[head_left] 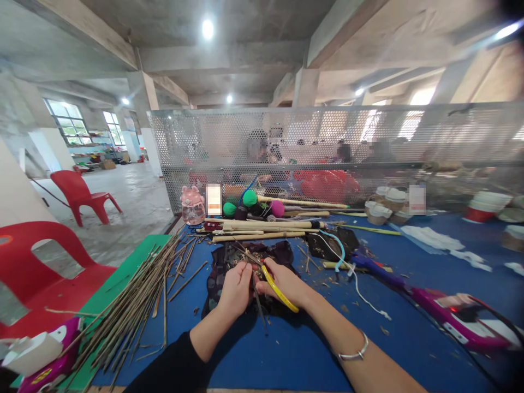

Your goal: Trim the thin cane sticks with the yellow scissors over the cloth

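The dark cloth (215,273) could have bunched under the hands, spilling scraps. The right hand (291,281) gripped a yellow-handled tool (280,293); the left hand (235,284) pressed its fingertips together, their catch hidden. Between them, the thin stick (260,310) might have split from hard squeezing. A stick bundle (135,305) crowded the left, pale poles (266,224) the far side, white cord (358,284) the right.

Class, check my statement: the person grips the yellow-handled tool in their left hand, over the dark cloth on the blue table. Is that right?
Wrong hand: the head view shows the yellow-handled tool in the right hand, over the dark cloth on the blue table.
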The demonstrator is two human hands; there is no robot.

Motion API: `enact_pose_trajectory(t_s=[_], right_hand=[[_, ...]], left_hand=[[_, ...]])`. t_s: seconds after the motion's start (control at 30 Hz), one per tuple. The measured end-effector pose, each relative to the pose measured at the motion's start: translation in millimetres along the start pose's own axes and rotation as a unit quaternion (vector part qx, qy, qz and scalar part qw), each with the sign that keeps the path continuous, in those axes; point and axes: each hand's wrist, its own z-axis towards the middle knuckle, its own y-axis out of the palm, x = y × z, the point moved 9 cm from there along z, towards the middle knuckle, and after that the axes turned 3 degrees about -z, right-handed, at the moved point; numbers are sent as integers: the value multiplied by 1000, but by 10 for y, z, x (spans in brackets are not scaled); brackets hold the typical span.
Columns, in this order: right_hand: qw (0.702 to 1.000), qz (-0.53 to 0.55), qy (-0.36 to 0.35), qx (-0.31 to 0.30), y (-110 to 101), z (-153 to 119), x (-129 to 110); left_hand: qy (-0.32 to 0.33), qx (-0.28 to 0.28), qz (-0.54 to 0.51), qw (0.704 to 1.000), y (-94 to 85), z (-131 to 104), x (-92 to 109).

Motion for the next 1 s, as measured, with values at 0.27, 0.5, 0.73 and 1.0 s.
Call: enact_pose_trajectory(t_s=[0.27,0.5,0.73,1.0], right_hand=[[999,-38,-15,28,53,39,31],[994,89,-55,-13,122,45,-37],[998,61,2,7,107,83,135],[999,36,-5,35,149,147,228]], left_hand=[[37,11,60,997,-29,16,27],[-10,4,13,1000,-7,35,-59],[-56,16,-36,998,-2,57,-221],[-23,32,-69,997,-20,82,-179]])
